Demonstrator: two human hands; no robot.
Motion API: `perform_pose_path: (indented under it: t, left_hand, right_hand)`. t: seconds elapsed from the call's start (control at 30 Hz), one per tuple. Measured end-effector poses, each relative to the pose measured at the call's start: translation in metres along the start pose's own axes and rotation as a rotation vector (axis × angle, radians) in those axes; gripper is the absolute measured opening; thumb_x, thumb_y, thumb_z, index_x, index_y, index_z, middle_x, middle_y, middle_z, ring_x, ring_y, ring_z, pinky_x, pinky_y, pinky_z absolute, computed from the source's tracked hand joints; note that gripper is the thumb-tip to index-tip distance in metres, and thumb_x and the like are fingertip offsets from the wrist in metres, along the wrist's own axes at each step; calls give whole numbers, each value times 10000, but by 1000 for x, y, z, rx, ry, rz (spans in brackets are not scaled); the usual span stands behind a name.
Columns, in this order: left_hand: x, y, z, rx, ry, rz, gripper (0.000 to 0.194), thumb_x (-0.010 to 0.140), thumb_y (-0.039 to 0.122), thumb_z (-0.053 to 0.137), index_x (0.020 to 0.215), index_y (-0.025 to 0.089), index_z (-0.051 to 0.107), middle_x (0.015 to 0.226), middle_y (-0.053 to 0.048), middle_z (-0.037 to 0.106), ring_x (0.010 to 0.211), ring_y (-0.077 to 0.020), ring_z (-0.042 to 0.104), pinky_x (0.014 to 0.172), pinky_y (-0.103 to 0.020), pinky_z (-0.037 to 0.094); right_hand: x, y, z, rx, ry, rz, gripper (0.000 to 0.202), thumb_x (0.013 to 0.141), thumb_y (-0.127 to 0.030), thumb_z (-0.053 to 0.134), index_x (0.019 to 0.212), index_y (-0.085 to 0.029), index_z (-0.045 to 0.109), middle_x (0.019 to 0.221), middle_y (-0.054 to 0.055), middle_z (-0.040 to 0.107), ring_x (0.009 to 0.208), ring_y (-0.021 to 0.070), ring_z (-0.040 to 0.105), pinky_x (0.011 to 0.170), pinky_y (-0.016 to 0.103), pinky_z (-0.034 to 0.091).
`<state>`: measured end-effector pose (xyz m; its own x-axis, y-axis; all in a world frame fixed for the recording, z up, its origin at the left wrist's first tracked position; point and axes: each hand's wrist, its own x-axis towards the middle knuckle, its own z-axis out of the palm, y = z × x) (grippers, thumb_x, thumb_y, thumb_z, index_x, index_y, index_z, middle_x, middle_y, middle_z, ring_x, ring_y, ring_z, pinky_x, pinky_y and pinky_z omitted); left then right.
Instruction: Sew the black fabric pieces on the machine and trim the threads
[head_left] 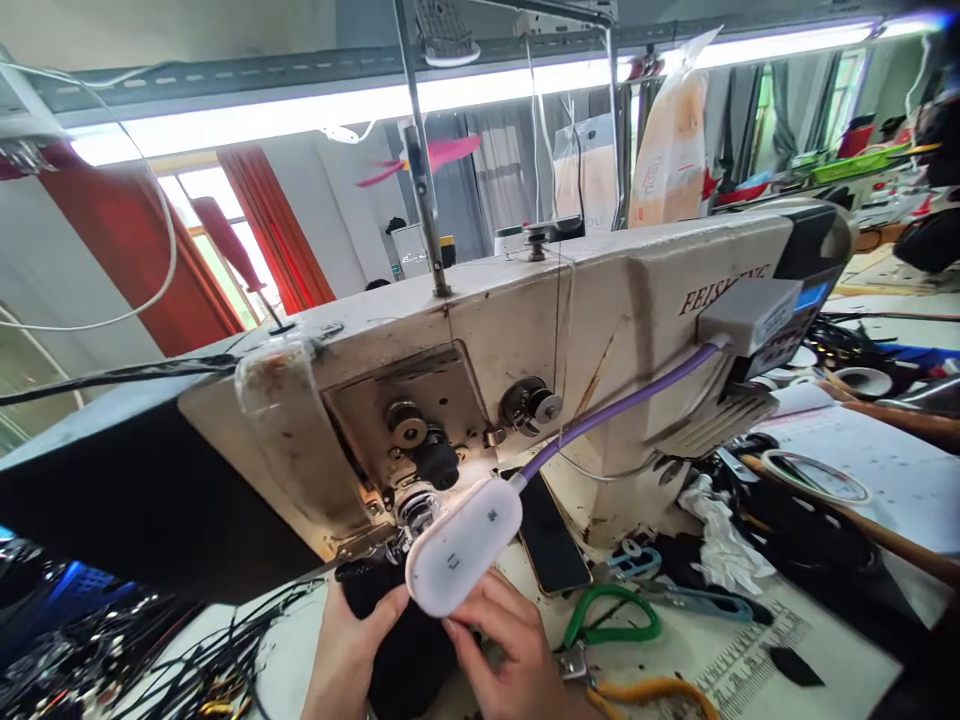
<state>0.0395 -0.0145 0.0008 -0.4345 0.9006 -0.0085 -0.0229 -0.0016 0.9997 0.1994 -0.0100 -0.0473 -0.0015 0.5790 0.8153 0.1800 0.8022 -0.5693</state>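
Below the needle area of a white sewing machine [607, 350], a piece of black fabric [409, 655] lies between my two hands. My left hand [349, 640] grips its left side, thumb on top. On the right, my right hand [506, 640] has its fingers closed at the fabric's edge, pinching it. A white oval lamp [469, 545] on a purple flexible neck [622, 400] hangs over my hands and hides the needle and part of the right fingers.
Right of my hands lie a smartphone [551, 535], green-handled scissors [622, 620], a yellow-handled tool [656, 690], light-blue snips [701, 600] and a tape roll [814, 475]. Black cords [195, 640] pile up at left. A metal thread stand [420, 150] rises from the machine.
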Motion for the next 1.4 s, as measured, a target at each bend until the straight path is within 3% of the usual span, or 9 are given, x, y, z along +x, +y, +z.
perform_pose_path:
  t: [0.1, 0.3, 0.5, 0.67, 0.87, 1.1, 1.4]
  left_hand:
    - [-4, 3, 1, -18, -10, -24, 632, 506, 371, 847, 1053, 160, 609, 903, -91, 759, 906, -313, 699, 801, -405, 539]
    - [-1, 3, -2, -117, -79, -38, 638, 489, 311, 860, 1072, 169, 643, 954, -72, 763, 931, -304, 707, 811, -380, 559]
    - [24, -10, -12, -232, -52, 6, 363, 587, 447, 778, 832, 182, 740, 791, -48, 772, 984, -318, 696, 932, -419, 535]
    - [30, -10, -4, -216, 9, 86, 351, 638, 404, 733, 944, 232, 729, 925, 7, 779, 1146, -283, 626, 1049, -389, 463]
    - [24, -6, 4, -165, 19, 91, 373, 744, 457, 629, 1021, 221, 707, 1050, -21, 758, 1195, -288, 598, 1063, -420, 457]
    - [18, 0, 7, -130, 13, 57, 396, 707, 424, 624, 1031, 212, 708, 1036, -17, 759, 1263, -280, 548, 1166, -434, 328]
    - [16, -3, -3, -91, 26, 79, 314, 635, 358, 721, 916, 219, 727, 868, -8, 771, 1137, -296, 640, 1067, -432, 455]
  right_hand:
    - [-1, 0, 1, -11, 2, -22, 195, 847, -67, 538, 914, -188, 676, 701, 39, 589, 669, 161, 571, 586, 267, 472]
    - [-2, -4, 1, 19, -24, 2, 216, 847, -71, 544, 966, -188, 681, 733, 44, 610, 685, 159, 577, 599, 269, 478]
    - [-4, -9, 6, 66, 25, -8, 207, 852, -109, 551, 999, -160, 688, 693, 29, 575, 642, 148, 528, 567, 269, 429]
    - [-7, -9, 6, 102, 72, -54, 199, 842, -75, 538, 963, -147, 679, 700, 36, 616, 616, 137, 532, 587, 284, 437]
    - [-7, -9, 4, 129, 94, -53, 193, 836, -76, 513, 907, -141, 680, 703, 52, 652, 625, 142, 540, 597, 286, 457]
    - [-8, -8, 3, 138, 118, -61, 191, 849, -96, 494, 888, -157, 670, 708, 44, 671, 621, 141, 530, 602, 280, 458]
    - [-6, -8, 0, 133, 127, -34, 189, 863, -95, 498, 884, -139, 681, 663, 40, 625, 599, 140, 529, 577, 277, 432]
